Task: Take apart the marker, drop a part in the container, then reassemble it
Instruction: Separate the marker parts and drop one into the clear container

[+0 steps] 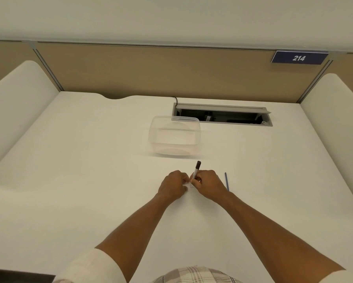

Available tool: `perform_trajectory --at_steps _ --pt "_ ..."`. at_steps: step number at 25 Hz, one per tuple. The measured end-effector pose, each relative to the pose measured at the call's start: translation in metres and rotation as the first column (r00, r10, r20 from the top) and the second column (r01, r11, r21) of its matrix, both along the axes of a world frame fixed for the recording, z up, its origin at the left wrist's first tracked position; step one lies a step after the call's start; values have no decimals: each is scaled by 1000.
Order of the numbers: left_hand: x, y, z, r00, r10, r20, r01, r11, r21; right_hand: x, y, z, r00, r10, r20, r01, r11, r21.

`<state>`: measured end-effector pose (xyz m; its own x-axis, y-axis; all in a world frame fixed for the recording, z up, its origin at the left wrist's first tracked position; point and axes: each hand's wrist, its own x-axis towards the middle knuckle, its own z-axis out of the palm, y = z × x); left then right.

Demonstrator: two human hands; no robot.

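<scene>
A thin white marker [196,172] with a black cap points up and away from me, just above the white desk [90,160]. My right hand [209,183] grips its lower body. My left hand [172,185] is closed beside it, its fingertips meeting the marker's bottom end; what they pinch there is hidden. A clear plastic container [174,135] stands beyond the hands, with nothing visible inside. A thin blue rod [227,181] lies on the desk just right of my right hand.
An open cable tray [222,116] is sunk into the desk behind the container. Tan partition panels close the back, with a blue sign reading 214 [299,57]. White side dividers [14,103] stand left and right.
</scene>
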<state>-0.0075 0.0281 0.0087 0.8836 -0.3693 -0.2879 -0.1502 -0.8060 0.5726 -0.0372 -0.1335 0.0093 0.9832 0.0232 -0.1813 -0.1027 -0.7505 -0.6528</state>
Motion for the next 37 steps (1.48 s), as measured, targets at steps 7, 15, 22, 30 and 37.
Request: perform_trajectory --at_steps 7,15,22,30,37 --pt "-1 -1 1 1000 7 -17 -7 1000 -10 -1 -2 11 999 -38 31 36 997 63" --pt "-3 -1 3 999 21 -46 -22 999 -23 -2 -4 16 990 -134 46 127 983 136" --pt "-10 6 7 1000 11 -13 -11 1000 -9 -3 -9 36 967 -249 63 214 918 335" --pt "-21 17 6 999 43 -27 -44 998 -43 -4 -25 50 906 -415 85 340 831 441" --pt "-25 30 5 995 100 -9 -100 995 -28 -18 -5 26 929 -370 4 352 886 303"
